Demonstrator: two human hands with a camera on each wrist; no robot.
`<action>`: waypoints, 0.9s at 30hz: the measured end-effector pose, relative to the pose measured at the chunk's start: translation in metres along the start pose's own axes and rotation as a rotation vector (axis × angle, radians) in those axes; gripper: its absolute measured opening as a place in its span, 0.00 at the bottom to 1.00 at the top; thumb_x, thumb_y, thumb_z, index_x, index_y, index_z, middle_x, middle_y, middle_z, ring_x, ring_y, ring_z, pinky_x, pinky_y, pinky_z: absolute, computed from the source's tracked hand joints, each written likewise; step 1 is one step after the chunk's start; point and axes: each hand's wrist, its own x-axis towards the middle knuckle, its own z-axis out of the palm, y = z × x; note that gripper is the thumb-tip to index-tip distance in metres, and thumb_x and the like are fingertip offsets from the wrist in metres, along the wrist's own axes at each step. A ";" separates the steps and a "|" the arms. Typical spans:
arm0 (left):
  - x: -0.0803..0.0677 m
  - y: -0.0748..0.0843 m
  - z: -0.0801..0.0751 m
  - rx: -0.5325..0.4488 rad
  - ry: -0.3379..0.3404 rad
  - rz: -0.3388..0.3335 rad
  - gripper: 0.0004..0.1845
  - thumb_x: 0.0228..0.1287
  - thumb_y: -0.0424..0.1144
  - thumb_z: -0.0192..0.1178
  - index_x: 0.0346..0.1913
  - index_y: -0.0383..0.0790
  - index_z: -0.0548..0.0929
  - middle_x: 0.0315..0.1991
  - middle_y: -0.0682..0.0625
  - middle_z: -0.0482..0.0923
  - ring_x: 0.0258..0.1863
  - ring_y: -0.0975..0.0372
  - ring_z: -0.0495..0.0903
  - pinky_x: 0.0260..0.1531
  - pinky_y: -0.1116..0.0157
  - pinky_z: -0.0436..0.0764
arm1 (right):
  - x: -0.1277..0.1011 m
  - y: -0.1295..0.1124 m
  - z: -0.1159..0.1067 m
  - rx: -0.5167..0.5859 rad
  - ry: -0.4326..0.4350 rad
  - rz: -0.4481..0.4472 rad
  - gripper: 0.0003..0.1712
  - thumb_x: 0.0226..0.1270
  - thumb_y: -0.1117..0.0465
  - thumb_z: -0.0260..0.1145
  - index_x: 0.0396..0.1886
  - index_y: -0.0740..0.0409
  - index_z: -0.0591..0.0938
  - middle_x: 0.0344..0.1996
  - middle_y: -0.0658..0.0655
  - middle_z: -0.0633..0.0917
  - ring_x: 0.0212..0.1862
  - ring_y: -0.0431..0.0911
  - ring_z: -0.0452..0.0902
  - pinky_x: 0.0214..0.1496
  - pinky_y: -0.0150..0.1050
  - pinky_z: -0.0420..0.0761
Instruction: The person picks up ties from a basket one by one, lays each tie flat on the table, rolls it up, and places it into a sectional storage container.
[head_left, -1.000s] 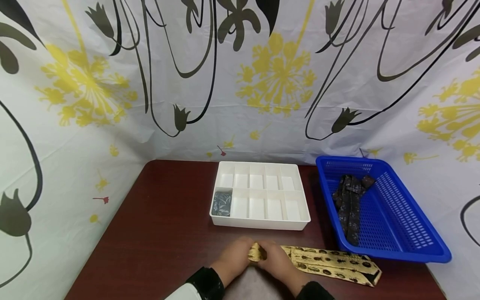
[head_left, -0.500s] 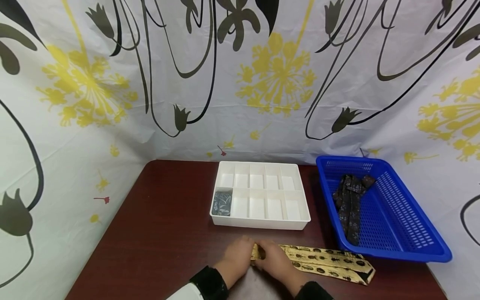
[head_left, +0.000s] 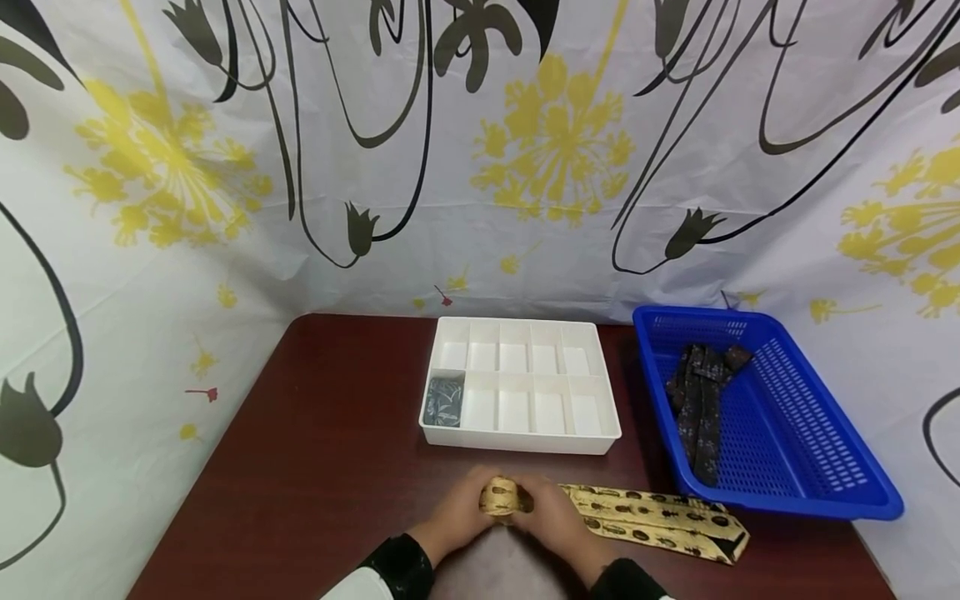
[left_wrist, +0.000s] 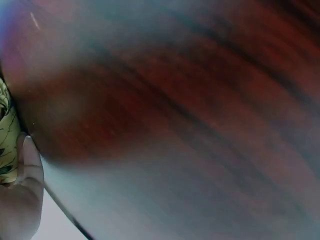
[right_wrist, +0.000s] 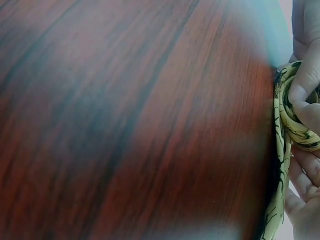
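Note:
A yellow necktie [head_left: 660, 521] printed with dark beetles lies folded along the table's front right, with its left end wound into a coil [head_left: 498, 497]. My left hand [head_left: 459, 506] curls around the left side of that coil. Opposite it, my right hand [head_left: 553, 518] grips the coil where the flat length runs out. In the right wrist view the coil [right_wrist: 295, 127] shows its layers side-on, fingers pressed into its middle. Only a thumb [left_wrist: 31, 160] against the yellow cloth [left_wrist: 7, 145] shows at the edge of the left wrist view.
Behind the hands stands a white divided tray [head_left: 517, 443], its front left compartment holding a folded dark grey patterned cloth [head_left: 444, 402]. A blue basket [head_left: 795, 503] at the right holds dark patterned neckties [head_left: 703, 417]; its front edge meets the yellow necktie.
The yellow necktie's flat end has slid left a little. My left hand has shifted left, and more of the coil shows between the hands. The head view has tilted slightly.

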 end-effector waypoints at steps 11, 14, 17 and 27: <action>0.010 0.019 0.000 0.309 -0.056 -0.020 0.20 0.44 0.32 0.68 0.45 0.40 0.81 0.39 0.52 0.78 0.41 0.61 0.77 0.45 0.64 0.77 | -0.002 0.000 -0.001 -0.044 0.010 0.003 0.30 0.46 0.66 0.74 0.52 0.68 0.80 0.47 0.64 0.83 0.51 0.58 0.78 0.52 0.52 0.77; 0.014 0.031 0.001 0.440 -0.093 -0.110 0.15 0.50 0.31 0.64 0.44 0.41 0.81 0.38 0.50 0.78 0.40 0.59 0.79 0.41 0.63 0.79 | -0.002 -0.001 -0.001 -0.071 0.003 0.002 0.32 0.45 0.66 0.75 0.53 0.69 0.79 0.48 0.65 0.82 0.52 0.59 0.78 0.52 0.53 0.76; 0.018 0.042 0.001 0.530 -0.130 -0.203 0.12 0.55 0.31 0.61 0.44 0.42 0.81 0.40 0.49 0.78 0.41 0.57 0.80 0.39 0.61 0.80 | -0.002 -0.002 -0.002 -0.076 -0.003 0.002 0.34 0.44 0.65 0.76 0.54 0.70 0.78 0.49 0.66 0.82 0.52 0.60 0.77 0.52 0.54 0.76; 0.021 0.046 -0.001 0.574 -0.167 -0.235 0.15 0.52 0.35 0.68 0.45 0.43 0.80 0.38 0.49 0.75 0.37 0.59 0.79 0.32 0.62 0.80 | -0.001 -0.004 -0.001 -0.052 -0.007 0.024 0.33 0.46 0.66 0.74 0.55 0.69 0.78 0.50 0.65 0.82 0.53 0.59 0.77 0.53 0.53 0.76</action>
